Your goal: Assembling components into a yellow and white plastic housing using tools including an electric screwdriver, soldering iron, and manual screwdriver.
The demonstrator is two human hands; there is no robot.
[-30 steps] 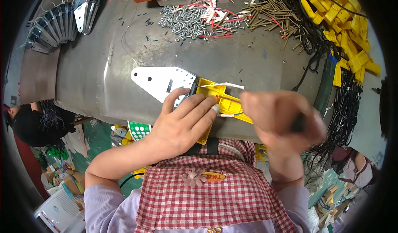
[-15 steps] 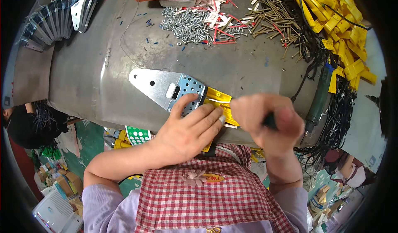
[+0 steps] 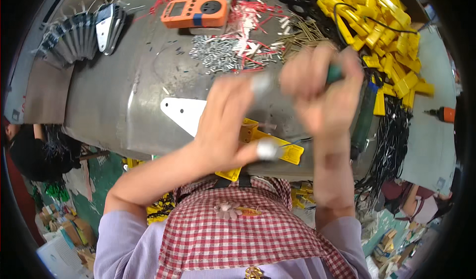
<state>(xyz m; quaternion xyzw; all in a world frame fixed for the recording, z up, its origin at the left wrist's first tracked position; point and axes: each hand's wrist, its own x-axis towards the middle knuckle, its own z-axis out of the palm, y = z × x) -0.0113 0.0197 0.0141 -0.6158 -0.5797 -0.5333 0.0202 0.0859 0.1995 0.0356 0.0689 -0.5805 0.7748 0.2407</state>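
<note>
My left hand [image 3: 223, 120] is raised over a pale metal plate [image 3: 181, 113] with a tapered end, its thumb and forefinger spread and capped in white. The hand hides the plate's wider end. Beneath the fingers, a yellow plastic part [image 3: 292, 152] with a thin dark wire beside it juts out to the right. Another yellow piece [image 3: 230, 174] shows at the table's near edge. Up and to the right, my right hand [image 3: 322, 90] is blurred by motion, its fingers closed round a green-handled tool [image 3: 334, 73]. The tool's tip cannot be made out.
An orange meter [image 3: 196, 13] lies beyond heaps of silver screws [image 3: 213, 53], red and white pieces [image 3: 248, 23] and long brass-coloured screws [image 3: 302, 35]. Yellow parts [image 3: 382, 31] and black cables [image 3: 389, 145] fill the right side. Similar plates [image 3: 105, 28] stand far left.
My left hand has lifted off the perforated part of the plate and opened. My right hand has moved up and away from the yellow part with the green-handled tool. The view has shifted.
</note>
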